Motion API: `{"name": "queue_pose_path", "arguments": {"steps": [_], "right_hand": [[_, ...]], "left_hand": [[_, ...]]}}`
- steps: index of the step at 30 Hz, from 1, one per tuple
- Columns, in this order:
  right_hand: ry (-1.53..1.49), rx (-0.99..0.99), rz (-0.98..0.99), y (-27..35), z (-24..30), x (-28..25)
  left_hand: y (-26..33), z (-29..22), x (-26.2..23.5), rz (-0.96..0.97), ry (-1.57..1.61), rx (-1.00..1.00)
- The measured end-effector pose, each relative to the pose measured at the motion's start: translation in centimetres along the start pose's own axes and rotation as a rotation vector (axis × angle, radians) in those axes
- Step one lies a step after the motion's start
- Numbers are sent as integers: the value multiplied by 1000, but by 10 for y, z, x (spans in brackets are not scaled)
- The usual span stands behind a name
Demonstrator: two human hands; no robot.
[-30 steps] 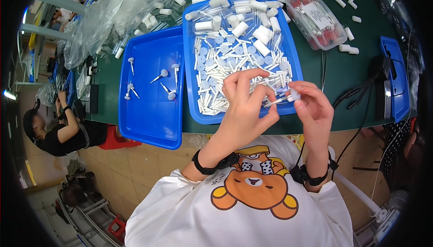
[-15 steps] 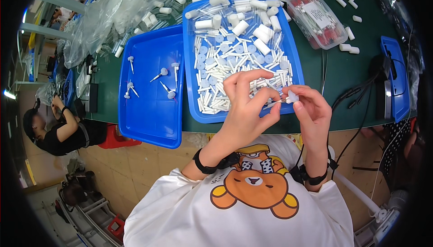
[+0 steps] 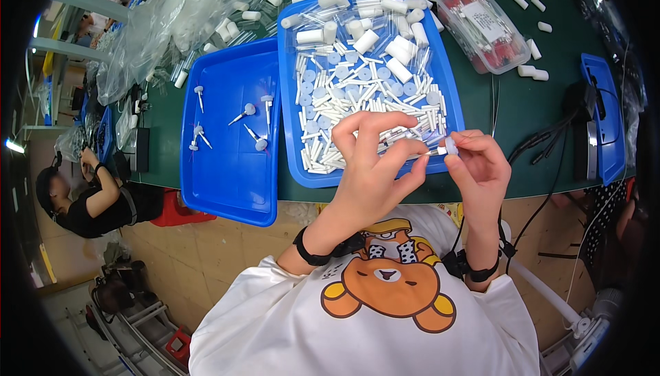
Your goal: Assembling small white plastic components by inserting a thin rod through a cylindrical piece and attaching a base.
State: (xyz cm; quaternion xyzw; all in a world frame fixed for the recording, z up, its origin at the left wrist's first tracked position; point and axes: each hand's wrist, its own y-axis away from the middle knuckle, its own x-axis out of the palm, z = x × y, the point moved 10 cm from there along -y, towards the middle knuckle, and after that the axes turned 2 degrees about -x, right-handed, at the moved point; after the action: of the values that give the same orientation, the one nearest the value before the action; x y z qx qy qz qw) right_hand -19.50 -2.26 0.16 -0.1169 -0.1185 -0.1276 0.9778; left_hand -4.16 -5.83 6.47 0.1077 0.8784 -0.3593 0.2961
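Note:
My left hand (image 3: 368, 170) is over the near right part of a blue tray (image 3: 448, 77). Its thumb and index finger pinch the thin end of a white stick-like piece (image 3: 433, 152), its other fingers raised. Close beside it, my right hand (image 3: 482, 170) pinches a pale bluish-white disc (image 3: 451, 146) between thumb and fingertips. The disc sits at the thick end of the stick. Beneath my hands the tray holds many short white tubes (image 3: 320, 150), pale discs (image 3: 342, 72) and white foam-like cylinders (image 3: 399, 70).
A second blue tray (image 3: 230, 187) on the left carries several disc-and-stick pieces (image 3: 247, 111). Clear plastic bags (image 3: 185, 5) lie at the far left. A clear box (image 3: 479, 25) of red and white parts stands at the far right. Black cables (image 3: 543, 144) run along the right.
The disc in my right hand has shifted slightly right and turned more edge-on. My left hand has moved only slightly, still pinching the stick.

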Motion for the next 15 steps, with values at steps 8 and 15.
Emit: {"name": "queue_pose_path", "arguments": {"steps": [8,15], "right_hand": [[66,-19,-38,1,3,-3],[102,-57,-57,3,5,-2]], "left_hand": [[2,-1,2,-4,-70,21],[3,-4,1,-1,-87,30]]}}
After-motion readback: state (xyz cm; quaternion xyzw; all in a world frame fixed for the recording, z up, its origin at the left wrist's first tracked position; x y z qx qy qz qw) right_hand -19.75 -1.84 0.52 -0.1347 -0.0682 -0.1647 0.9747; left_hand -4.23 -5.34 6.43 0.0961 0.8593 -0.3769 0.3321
